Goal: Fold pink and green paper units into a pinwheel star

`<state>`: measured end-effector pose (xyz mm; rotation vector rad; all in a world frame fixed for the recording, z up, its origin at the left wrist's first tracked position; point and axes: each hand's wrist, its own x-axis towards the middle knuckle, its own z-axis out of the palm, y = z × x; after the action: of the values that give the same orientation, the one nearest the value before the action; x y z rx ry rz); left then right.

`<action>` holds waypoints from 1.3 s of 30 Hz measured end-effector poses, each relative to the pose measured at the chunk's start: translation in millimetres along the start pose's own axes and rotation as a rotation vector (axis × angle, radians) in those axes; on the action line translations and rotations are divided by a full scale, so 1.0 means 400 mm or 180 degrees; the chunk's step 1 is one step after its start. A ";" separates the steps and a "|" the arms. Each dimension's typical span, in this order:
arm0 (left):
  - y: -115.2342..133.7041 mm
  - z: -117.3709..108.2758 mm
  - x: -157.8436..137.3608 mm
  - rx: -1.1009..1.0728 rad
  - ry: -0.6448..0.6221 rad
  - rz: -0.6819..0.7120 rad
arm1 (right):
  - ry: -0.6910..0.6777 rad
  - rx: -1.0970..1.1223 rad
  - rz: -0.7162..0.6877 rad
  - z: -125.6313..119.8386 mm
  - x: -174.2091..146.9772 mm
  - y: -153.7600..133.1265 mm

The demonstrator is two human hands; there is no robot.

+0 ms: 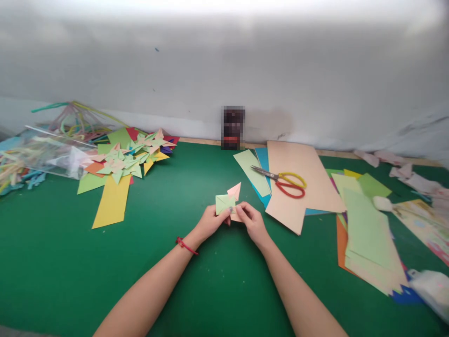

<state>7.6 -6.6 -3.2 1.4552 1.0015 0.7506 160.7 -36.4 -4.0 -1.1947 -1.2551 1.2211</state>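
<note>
Over the middle of the green table, my left hand [211, 220] and my right hand [251, 223] pinch a small piece of folded paper [224, 204] between them. One part of it is a light green square with crease lines; a pink point sticks up at its upper right, and more pink shows lower down by the right fingers. My left thumb presses the green part's lower edge, while the right fingers grip the pink part. Fingers hide how the two colours join. A red string bracelet [185, 245] circles my left wrist.
Scissors [280, 178] with yellow and red handles lie on peach paper [293, 164] to the right. Further right are green paper sheets [368, 229]. At left, folded paper stars [133, 157] sit on coloured sheets beside a clear plastic bag [52, 150]. A wall [175, 70] stands behind.
</note>
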 end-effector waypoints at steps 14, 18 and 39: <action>-0.001 0.033 0.017 -0.0125 0.0032 -0.0207 | 0.0323 -0.0322 0.0037 -0.025 0.019 0.008; 0.002 0.029 0.013 -0.0104 0.0383 -0.0129 | 0.0465 -0.0496 -0.0085 -0.014 0.007 0.009; -0.001 0.010 0.014 0.0128 0.0801 0.0031 | 0.0586 -0.0808 -0.0323 -0.019 -0.003 0.011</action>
<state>13.5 -3.6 -4.6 1.4243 1.2066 0.9419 168.5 -37.1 -8.4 -1.3747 -1.3415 0.8747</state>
